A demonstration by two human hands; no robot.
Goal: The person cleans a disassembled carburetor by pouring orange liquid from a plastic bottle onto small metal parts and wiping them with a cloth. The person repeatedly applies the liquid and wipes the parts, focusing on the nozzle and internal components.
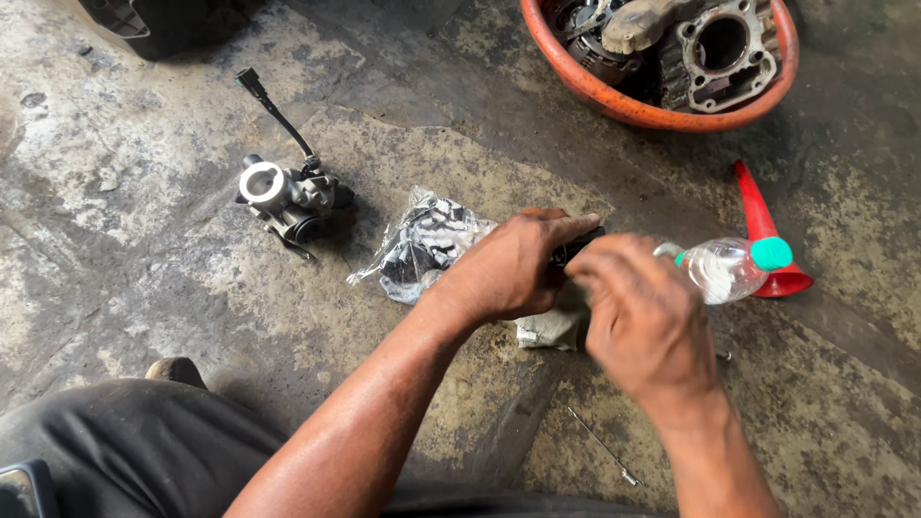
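A small dark part, mid-frame over the concrete floor, is pinched by the curled left hand while the right hand closes over it and could jolt it loose; a crinkled clear bag lies at nine o'clock, a clear green-capped bottle at three.

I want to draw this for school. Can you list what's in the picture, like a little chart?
Floor: stained concrete
Left hand: grips a small dark part, mostly hidden
Right hand: fingers at that same part
Beside hands: crinkled plastic bag, clear bottle with green cap, red funnel
Farther left: metal carburetor
Top right: orange basin holding engine parts
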